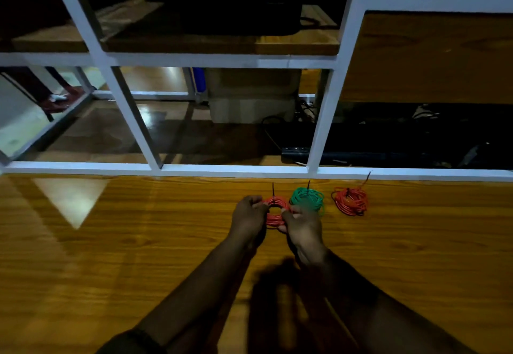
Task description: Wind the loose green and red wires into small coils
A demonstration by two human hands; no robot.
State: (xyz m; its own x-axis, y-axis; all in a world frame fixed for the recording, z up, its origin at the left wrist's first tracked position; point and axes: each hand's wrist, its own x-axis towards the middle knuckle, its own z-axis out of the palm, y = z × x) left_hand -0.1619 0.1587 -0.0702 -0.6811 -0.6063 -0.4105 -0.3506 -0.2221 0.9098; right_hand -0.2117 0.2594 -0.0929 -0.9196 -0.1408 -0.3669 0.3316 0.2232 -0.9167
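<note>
A small red wire coil (274, 209) sits between my two hands on the wooden table, with a dark tie sticking up from its top. My left hand (248, 213) grips its left side and my right hand (302, 224) grips its right side. Just to the right lies a green wire coil (308, 198), partly behind my right hand, also with a dark tie standing up. Farther right a second red wire coil (350, 201) lies looser on the table, apart from both hands.
The glossy wooden table (138, 242) stretches left and towards me. A white metal frame (249, 172) runs along its far edge. Beyond the frame lie a black power strip (295, 152), cables and a lower shelf.
</note>
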